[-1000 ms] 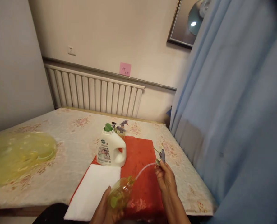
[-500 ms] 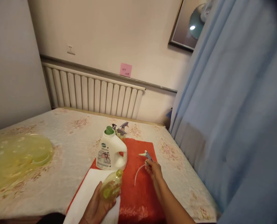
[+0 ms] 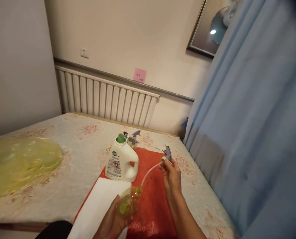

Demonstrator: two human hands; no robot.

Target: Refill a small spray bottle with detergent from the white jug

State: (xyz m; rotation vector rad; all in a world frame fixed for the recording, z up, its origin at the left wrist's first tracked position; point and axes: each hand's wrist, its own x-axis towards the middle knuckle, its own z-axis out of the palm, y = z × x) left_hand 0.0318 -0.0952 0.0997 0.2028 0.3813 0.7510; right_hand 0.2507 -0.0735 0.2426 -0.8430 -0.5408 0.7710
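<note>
Your two hands, one spray bottle in two parts, over the red mat.

Your left hand (image 3: 113, 220) is wrapped around the small yellow-green bottle (image 3: 128, 204), tilted, its open neck pointing up and right, above the near edge of the red mat (image 3: 154, 199) and beside the white cloth (image 3: 98, 207). Your right hand (image 3: 172, 174) pinches the grey trigger sprayer (image 3: 166, 154), lifted clear of the mat; its clear tube (image 3: 149, 171) runs down-left with its tip at the bottle's neck. Also on the surface (image 3: 75, 146): a white detergent jug (image 3: 121, 161) with green cap, upright on the mat's far corner; more spray heads (image 3: 133, 136) just behind it; a yellow plastic bag (image 3: 18, 162), well apart, far left.
</note>
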